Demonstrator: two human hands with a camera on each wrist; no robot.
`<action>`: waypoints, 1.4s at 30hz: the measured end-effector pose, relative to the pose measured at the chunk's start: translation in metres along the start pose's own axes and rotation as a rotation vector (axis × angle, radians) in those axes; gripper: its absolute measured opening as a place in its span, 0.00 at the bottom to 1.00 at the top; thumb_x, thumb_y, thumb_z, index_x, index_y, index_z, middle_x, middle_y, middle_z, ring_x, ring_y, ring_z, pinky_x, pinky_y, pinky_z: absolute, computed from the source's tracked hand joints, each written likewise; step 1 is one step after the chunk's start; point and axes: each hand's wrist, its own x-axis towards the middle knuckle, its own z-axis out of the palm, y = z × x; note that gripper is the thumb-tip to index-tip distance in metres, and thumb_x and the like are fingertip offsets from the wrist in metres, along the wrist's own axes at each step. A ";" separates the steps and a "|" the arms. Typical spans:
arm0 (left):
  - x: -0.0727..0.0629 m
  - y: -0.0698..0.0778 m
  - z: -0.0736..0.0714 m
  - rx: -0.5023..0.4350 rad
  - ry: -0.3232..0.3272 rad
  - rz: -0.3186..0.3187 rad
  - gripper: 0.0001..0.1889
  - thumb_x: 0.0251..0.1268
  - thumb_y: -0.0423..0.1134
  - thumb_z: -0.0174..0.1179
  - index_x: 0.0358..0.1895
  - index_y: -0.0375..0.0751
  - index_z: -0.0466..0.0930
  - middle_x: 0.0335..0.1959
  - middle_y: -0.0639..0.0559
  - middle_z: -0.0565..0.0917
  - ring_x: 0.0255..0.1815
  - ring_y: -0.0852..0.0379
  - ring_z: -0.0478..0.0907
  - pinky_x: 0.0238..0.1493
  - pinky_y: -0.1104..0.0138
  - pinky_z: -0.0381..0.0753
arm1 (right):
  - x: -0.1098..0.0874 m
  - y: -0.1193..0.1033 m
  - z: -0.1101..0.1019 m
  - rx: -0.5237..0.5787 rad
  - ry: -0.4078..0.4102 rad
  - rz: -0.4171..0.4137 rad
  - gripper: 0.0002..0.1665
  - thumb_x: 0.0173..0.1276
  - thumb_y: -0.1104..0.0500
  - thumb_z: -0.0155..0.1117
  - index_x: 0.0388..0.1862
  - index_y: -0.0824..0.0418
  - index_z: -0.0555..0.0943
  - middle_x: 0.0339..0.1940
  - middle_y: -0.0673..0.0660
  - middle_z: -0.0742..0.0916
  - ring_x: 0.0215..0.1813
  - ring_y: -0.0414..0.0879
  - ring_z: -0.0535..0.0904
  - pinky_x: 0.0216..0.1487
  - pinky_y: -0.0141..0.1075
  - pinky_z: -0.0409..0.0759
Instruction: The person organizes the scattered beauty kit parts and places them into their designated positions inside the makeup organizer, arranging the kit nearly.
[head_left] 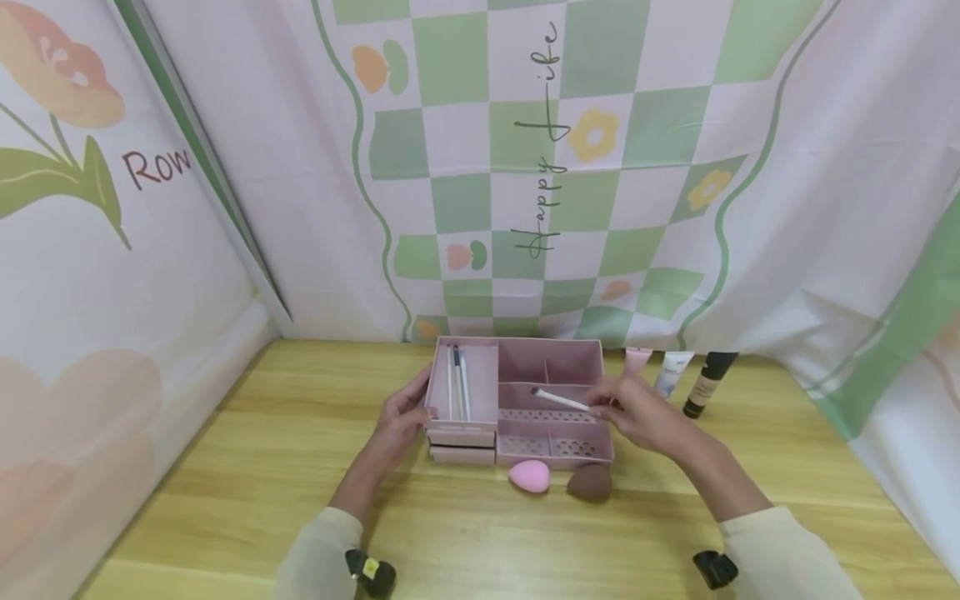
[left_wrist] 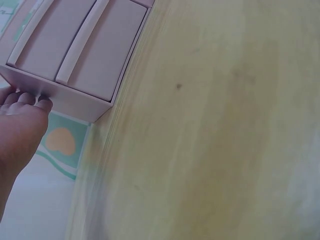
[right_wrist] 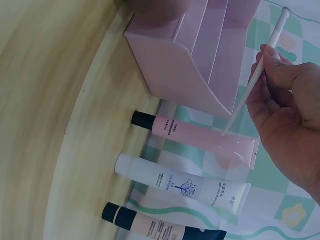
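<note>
A pink makeup organizer (head_left: 551, 343) stands at the back of the table. Several makeup brushes (head_left: 457, 383) lie in its shallow top left tray. My left hand (head_left: 399, 418) holds the organizer's left side, thumb at the front corner of the rim; curled fingers (left_wrist: 29, 99) show against that side in the left wrist view. With thumb and fingers, my right hand (head_left: 633, 410) pinches a thin white makeup brush (head_left: 561, 400) by its handle, over the right compartments. The brush's small dark head points left. In the right wrist view the same brush (right_wrist: 255, 77) slants beside the organizer (right_wrist: 175, 70).
A pink makeup sponge (head_left: 530, 477) and a brown one (head_left: 590, 482) lie before the organizer. To its right stand a pink tube (head_left: 637, 360), a white tube (head_left: 672, 372) and a black-and-beige tube (head_left: 708, 385). A patterned cloth (head_left: 450, 142) hangs behind.
</note>
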 end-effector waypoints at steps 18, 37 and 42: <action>0.000 -0.001 0.000 0.001 0.010 -0.006 0.42 0.61 0.22 0.49 0.80 0.27 0.43 0.85 0.35 0.43 0.86 0.40 0.39 0.82 0.62 0.47 | 0.035 -0.008 0.008 -0.001 0.058 0.015 0.06 0.63 0.68 0.69 0.39 0.65 0.88 0.35 0.59 0.91 0.36 0.44 0.86 0.38 0.28 0.87; 0.001 0.000 0.000 -0.009 -0.005 -0.007 0.42 0.62 0.22 0.49 0.80 0.27 0.42 0.85 0.35 0.42 0.86 0.39 0.38 0.83 0.61 0.46 | 0.053 0.007 0.030 -0.036 0.008 0.030 0.06 0.62 0.72 0.68 0.37 0.67 0.87 0.34 0.59 0.91 0.38 0.45 0.86 0.40 0.33 0.89; 0.000 0.000 -0.001 -0.005 0.000 -0.018 0.42 0.63 0.22 0.49 0.80 0.28 0.43 0.85 0.36 0.43 0.86 0.40 0.38 0.83 0.60 0.46 | 0.054 0.013 0.038 -0.090 -0.003 -0.005 0.06 0.60 0.72 0.69 0.35 0.65 0.87 0.32 0.58 0.91 0.37 0.45 0.86 0.41 0.36 0.90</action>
